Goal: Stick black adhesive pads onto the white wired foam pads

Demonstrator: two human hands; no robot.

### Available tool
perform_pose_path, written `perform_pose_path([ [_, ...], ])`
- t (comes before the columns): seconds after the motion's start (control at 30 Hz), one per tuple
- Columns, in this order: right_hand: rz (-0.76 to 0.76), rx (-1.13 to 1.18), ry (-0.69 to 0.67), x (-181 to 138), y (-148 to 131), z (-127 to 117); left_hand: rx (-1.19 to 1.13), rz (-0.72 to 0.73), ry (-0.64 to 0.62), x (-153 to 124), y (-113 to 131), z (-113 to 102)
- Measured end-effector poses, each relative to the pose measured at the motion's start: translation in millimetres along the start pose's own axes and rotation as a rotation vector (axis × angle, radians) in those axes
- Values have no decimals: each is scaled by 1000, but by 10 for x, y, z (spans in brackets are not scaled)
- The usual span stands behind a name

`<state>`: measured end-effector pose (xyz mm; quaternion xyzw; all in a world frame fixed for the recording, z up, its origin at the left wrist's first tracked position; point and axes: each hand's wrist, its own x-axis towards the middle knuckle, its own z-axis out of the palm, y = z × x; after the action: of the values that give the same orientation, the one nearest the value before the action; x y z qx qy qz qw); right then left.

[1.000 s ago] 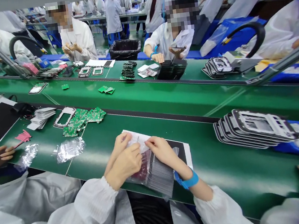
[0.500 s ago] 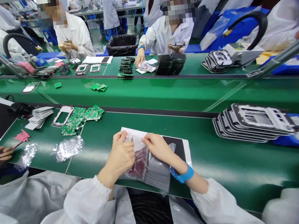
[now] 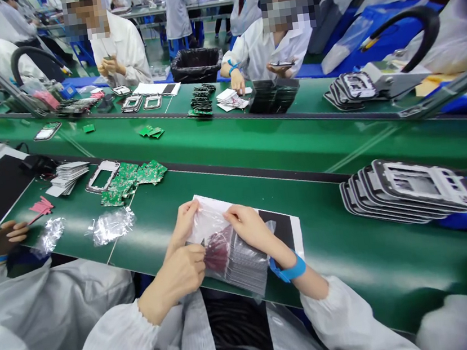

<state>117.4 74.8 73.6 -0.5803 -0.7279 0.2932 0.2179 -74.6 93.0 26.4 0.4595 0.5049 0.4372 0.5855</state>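
A clear plastic bag [image 3: 208,229] with dark red pieces inside lies in front of me, over a white sheet with a black panel [image 3: 276,223]. My left hand [image 3: 184,220], partly covered, pinches its upper left edge. My right hand [image 3: 248,225], with a blue band at the wrist, pinches the upper right edge. Beside the red pieces is a row of thin grey pieces [image 3: 247,267] under clear plastic; I cannot tell whether it is the same bag. Another hand [image 3: 181,275] reaches in from the left, fingers closed, a small dark tip [image 3: 202,243] showing at them.
Green circuit boards [image 3: 132,182], a phone-like frame [image 3: 103,175], white cards [image 3: 70,177] and small clear bags [image 3: 112,226] lie to the left. A co-worker's hand [image 3: 1,240] is near pink strips [image 3: 41,206]. Stacked frames [image 3: 409,190] stand right. People sit across the green line.
The third hand has drawn down and left from the bag's top, uncovering more of my left hand. Both my hands keep their hold on the bag. The view has shifted slightly.
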Motion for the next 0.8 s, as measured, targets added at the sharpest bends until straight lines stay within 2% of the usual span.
perform_pose_path([
  [0.13,-13,-6,4,3,11,14,19,79,27,-174,146,2],
  [0.27,-25,-21,6,1,16,35,39,131,-2,-412,267,-14],
  [0.33,-33,-30,8,0,21,38,55,138,-16,-438,267,-30],
  [0.4,-42,-41,10,0,28,32,84,130,-32,-342,225,-44],
  [0.5,-53,-74,23,-4,13,9,156,104,-79,-26,140,-71],
  [0.6,-66,-138,92,-24,-94,-5,242,86,-161,251,113,-141],
  [0.7,-144,-369,124,-59,-288,41,332,123,-225,296,163,-273],
  [0.8,-212,-647,23,-80,-454,147,421,167,-268,192,221,-409],
])
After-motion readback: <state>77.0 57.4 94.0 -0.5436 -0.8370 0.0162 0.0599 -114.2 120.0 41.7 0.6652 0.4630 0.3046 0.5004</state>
